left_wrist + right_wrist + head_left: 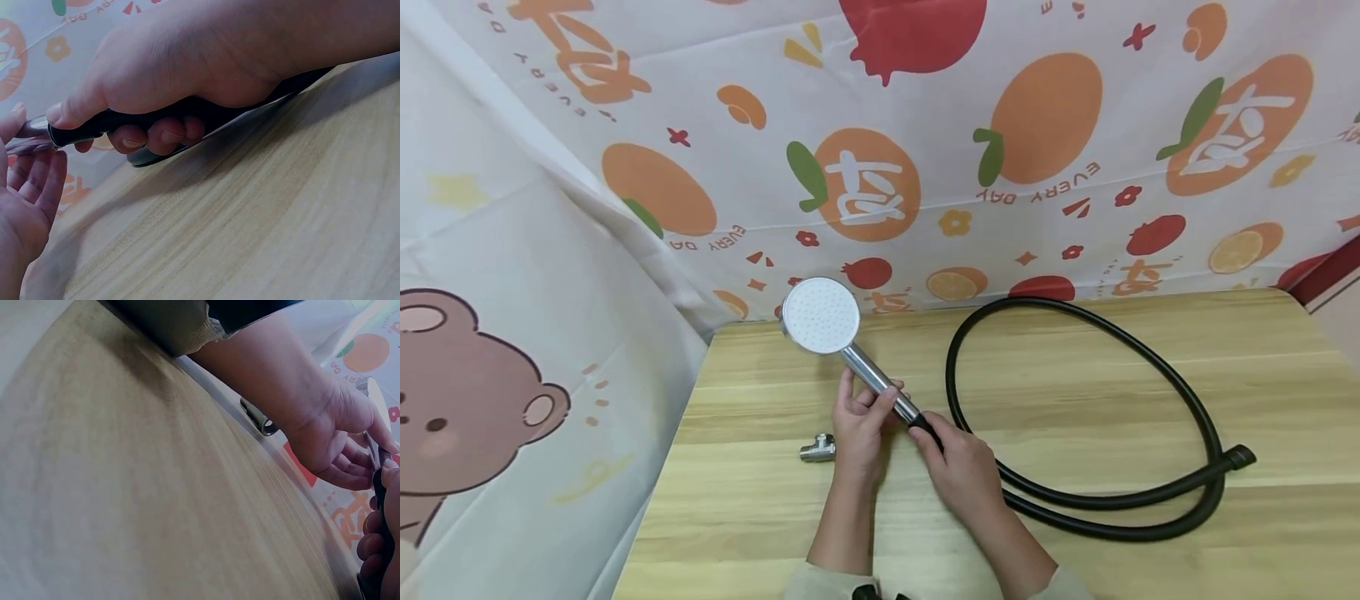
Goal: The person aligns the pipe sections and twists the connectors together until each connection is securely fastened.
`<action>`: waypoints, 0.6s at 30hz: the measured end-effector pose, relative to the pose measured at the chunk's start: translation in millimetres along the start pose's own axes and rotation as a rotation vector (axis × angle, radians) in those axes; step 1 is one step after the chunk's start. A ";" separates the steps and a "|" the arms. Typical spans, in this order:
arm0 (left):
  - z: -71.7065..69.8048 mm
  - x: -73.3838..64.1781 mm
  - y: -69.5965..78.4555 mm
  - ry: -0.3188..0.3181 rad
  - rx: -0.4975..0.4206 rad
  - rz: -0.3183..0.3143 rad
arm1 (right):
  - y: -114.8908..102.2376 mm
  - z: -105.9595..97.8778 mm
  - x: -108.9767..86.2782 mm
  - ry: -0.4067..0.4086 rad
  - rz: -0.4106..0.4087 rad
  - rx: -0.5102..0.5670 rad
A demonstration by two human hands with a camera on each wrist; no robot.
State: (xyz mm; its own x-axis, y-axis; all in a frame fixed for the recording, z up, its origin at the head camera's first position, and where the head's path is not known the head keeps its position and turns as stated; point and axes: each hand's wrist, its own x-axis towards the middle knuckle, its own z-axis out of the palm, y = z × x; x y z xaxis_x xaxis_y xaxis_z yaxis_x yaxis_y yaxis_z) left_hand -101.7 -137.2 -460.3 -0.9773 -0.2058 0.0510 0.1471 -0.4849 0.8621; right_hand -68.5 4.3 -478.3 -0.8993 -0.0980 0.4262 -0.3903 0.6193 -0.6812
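A chrome shower head (821,316) with a round white spray face tilts up to the far left over the table. My left hand (860,429) holds its silver handle (872,371), thumb on top and fingers beneath. My right hand (964,468) grips the black end of the hose (928,429) where it meets the handle's lower end. In the left wrist view the right hand's fingers curl under the black hose (150,119), with the thumb along the top by the joint. The rest of the hose (1157,367) loops over the table at the right.
A small metal tee fitting (817,448) lies on the wooden table (730,517) just left of my left wrist. The hose's free end (1242,456) crosses over its own loop. Behind the table hangs a fruit-print cloth (955,150); a bear-print cloth (550,333) covers the left side.
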 end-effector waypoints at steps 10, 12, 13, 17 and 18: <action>1.8 1.3 -3.1 -0.012 -0.019 -0.038 | 4.3 -2.6 0.3 -0.019 0.042 0.004; 1.0 0.9 -2.3 -0.013 -0.014 -0.048 | 5.0 -1.8 -0.4 -0.025 0.050 0.009; 0.5 0.6 -1.9 -0.012 -0.011 -0.051 | 4.9 -1.3 -0.7 -0.031 0.052 0.010; -0.9 -0.3 0.0 -0.027 -0.009 -0.055 | 3.1 -1.2 -1.0 -0.049 0.065 0.029; -1.0 -0.5 0.3 -0.032 -0.011 -0.055 | 2.3 -1.6 -0.8 -0.050 0.072 0.033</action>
State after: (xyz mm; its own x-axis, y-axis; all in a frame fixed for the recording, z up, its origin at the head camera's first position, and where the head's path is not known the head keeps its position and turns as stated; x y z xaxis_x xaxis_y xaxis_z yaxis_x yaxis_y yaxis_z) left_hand -101.1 -138.1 -460.6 -0.9883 -0.1510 0.0199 0.0942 -0.5038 0.8587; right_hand -68.4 7.1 -479.3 -0.9338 -0.0931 0.3455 -0.3295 0.6004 -0.7287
